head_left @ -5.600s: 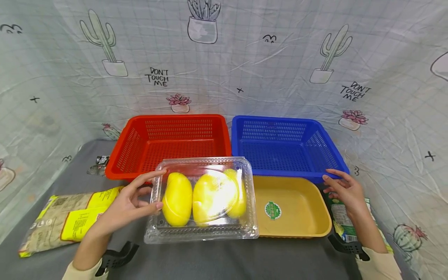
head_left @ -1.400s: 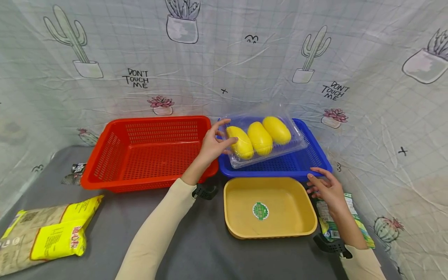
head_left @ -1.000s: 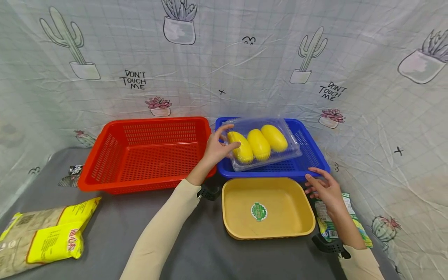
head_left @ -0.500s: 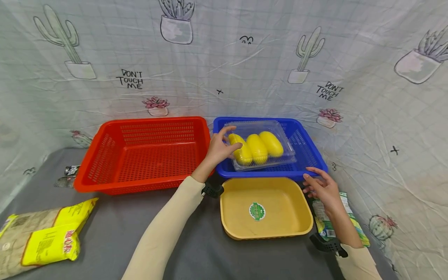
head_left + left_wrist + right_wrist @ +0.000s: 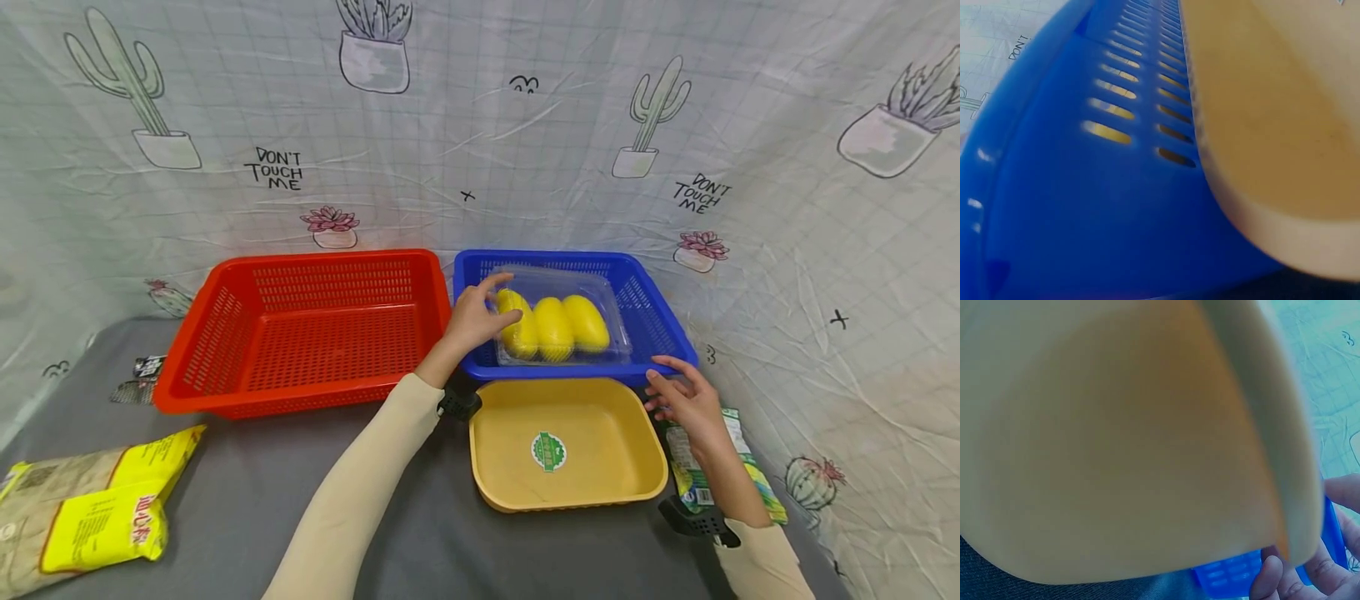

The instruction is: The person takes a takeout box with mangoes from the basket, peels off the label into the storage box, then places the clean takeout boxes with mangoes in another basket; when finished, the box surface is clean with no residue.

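A clear plastic clamshell box [image 5: 607,304] with three yellow mangoes [image 5: 553,329] inside sits in the blue basket [image 5: 663,333], toward its left side. My left hand [image 5: 476,318] grips the box's left edge, index finger at the back and thumb in front; the other fingers are mostly hidden. At the basket's front right corner my right hand [image 5: 690,408] hovers at or touches the rim, with loosely bent fingers. The right wrist view shows these fingers [image 5: 1325,565] beside the blue rim, past a blurred tan tray. No hand shows in the left wrist view, only basket wall and tray.
The tan tray [image 5: 615,450] with a green sticker stands in front of the blue basket. A red basket [image 5: 337,342] is at the left. A yellow-and-beige packet [image 5: 105,517] lies far left, a green packet [image 5: 693,479] under the right forearm. Patterned cloth hangs behind.
My left hand has carried the mango box from above the tray and red basket rightward, then lowered it into the blue basket, levelling it. My right hand stays at the basket corner.
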